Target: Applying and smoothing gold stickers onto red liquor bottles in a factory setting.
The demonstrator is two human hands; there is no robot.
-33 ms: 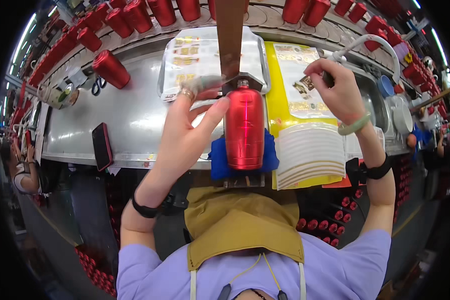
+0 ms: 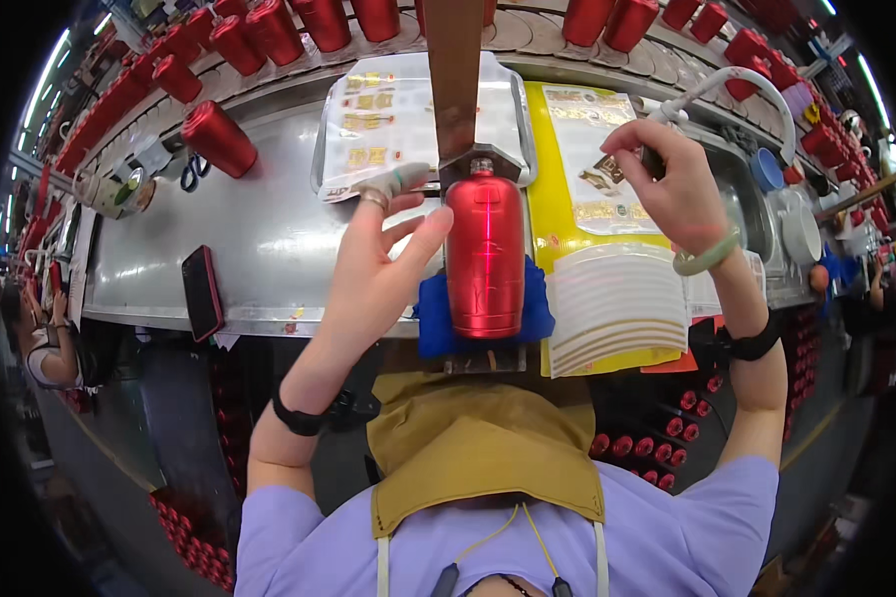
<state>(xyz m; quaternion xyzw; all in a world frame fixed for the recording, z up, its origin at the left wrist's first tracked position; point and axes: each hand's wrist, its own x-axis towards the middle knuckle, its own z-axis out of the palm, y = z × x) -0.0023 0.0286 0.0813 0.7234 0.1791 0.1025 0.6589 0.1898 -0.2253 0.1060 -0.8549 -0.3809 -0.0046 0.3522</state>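
A glossy red bottle [image 2: 486,259] lies on a blue cloth [image 2: 538,303] in front of me, its narrow neck pointing away. A thin bright line runs along its length. My left hand [image 2: 388,234] is just left of the bottle's shoulder, fingers apart and empty, with a covering on one fingertip. The thumb comes close to the bottle; whether it touches is unclear. Over the white decal sheet [image 2: 577,149], my right hand [image 2: 675,184] has thumb and forefinger bent together. Anything pinched there is hidden. Dark brown and gold decals [image 2: 602,177] show beside those fingers.
A brown upright post [image 2: 455,90] stands beyond the bottle. Behind it is a metal tray [image 2: 528,129] with decal sheets. Curved white strips [image 2: 617,308] lie on a yellow board [image 2: 548,219]. Left are a phone [image 2: 202,294], scissors [image 2: 195,172] and another red bottle [image 2: 219,137]. A faucet [image 2: 737,78] arches right.
My left hand has shifted slightly toward me, its fingers a little lower in the picture. My right hand and the bottle have hardly moved.
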